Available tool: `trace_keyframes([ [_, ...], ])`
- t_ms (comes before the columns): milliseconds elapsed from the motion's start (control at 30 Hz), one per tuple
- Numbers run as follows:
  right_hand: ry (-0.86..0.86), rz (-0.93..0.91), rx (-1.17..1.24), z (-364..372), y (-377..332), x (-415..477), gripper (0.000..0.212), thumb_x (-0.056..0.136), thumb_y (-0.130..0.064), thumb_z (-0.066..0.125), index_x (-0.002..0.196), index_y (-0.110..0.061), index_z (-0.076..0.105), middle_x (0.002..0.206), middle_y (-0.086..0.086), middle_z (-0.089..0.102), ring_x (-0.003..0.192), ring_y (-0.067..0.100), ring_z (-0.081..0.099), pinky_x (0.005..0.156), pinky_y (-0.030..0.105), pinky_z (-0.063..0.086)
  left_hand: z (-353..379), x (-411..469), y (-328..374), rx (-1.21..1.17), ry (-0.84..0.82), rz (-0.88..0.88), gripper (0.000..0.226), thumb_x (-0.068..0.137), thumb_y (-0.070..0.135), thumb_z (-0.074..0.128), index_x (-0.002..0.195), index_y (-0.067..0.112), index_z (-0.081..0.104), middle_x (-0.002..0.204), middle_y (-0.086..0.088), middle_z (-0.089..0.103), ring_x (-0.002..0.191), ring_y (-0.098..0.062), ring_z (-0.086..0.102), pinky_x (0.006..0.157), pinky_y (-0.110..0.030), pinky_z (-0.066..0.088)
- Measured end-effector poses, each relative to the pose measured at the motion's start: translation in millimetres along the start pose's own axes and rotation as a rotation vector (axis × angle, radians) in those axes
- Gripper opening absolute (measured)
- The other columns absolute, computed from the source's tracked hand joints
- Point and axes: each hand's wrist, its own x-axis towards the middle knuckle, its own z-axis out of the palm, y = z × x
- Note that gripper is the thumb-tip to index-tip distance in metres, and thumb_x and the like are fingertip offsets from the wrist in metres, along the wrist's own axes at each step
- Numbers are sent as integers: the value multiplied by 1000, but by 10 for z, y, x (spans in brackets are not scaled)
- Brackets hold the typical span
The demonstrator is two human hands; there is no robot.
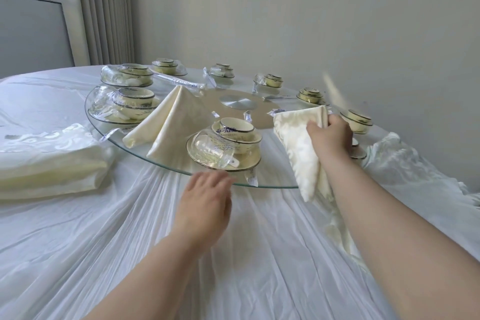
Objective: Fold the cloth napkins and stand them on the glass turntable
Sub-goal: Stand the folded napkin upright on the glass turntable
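A round glass turntable sits on the white-clothed table. One cream napkin stands on it as a folded cone, left of centre. My right hand grips a second folded cream napkin by its top, holding it over the turntable's right front edge; its lower tip hangs past the rim. My left hand hovers flat with fingers apart at the front rim, holding nothing. A stack of unfolded napkins lies on the table at the left.
Several wrapped sets of bowls, cups and saucers ring the turntable; the nearest set sits between the two napkins. A metal hub marks the centre. Loose cream cloth lies under my right forearm. A wall stands close behind.
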Motion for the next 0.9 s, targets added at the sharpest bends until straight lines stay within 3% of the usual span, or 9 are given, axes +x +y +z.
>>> trace_keyframes([
  [100,-34,-25,-7,241,-83,46,16,85,-22,56,79,-9,49,78,6,50,75,24,44,63,26,29,81,6,-17,-30,-129,110,46,76,27,33,103,19,70,107,5,68,102,-13,63,92,-28,44],
  [133,-41,-30,-7,306,-106,60,13,86,-22,55,84,-9,53,81,6,51,75,25,44,63,26,29,70,23,-16,-23,-194,89,51,78,31,29,113,19,65,118,4,64,111,-13,58,97,-28,40],
  [233,-34,-43,-14,459,-162,87,16,87,-20,53,92,-6,57,88,8,56,76,25,43,63,25,27,79,17,-78,14,-326,26,59,90,40,13,147,24,17,154,8,13,141,-8,12,110,-23,-6],
  [300,-25,-39,-14,545,-189,106,15,87,-18,53,93,-5,57,95,11,60,76,25,42,63,25,27,89,8,-87,60,-382,-26,54,98,35,22,147,28,-2,154,13,-4,142,-7,-6,110,-25,-13],
  [433,-13,-19,-36,693,-198,156,11,88,-17,51,92,-8,53,107,15,61,87,31,51,66,27,29,88,20,-90,26,-332,-100,56,98,35,30,146,30,2,153,16,2,141,-6,-5,112,-28,-9],
  [633,-57,11,-100,862,-197,165,26,89,-17,50,108,-1,53,114,14,59,102,32,55,69,28,33,82,54,-175,-58,-346,-160,56,95,36,38,144,36,11,150,19,10,140,-3,1,113,-24,-6],
  [733,-117,22,-126,880,-143,139,32,88,-20,52,113,0,50,119,14,56,107,31,53,72,27,32,105,57,-191,-61,-328,-157,55,91,45,26,144,38,13,150,19,11,140,-3,2,112,-23,-5],
  [800,-146,38,-115,869,-99,104,38,86,-23,55,116,-1,47,121,14,55,110,31,52,76,29,36,102,53,-185,-57,-321,-155,66,77,47,16,143,39,14,150,20,12,139,-2,3,111,-23,-5],
  [900,-176,56,-87,837,-7,10,47,82,-27,60,119,-3,43,124,13,51,112,31,50,86,34,40,93,56,-174,-51,-324,-153,54,90,45,26,143,39,15,149,20,13,139,-2,4,111,-23,-5],
])
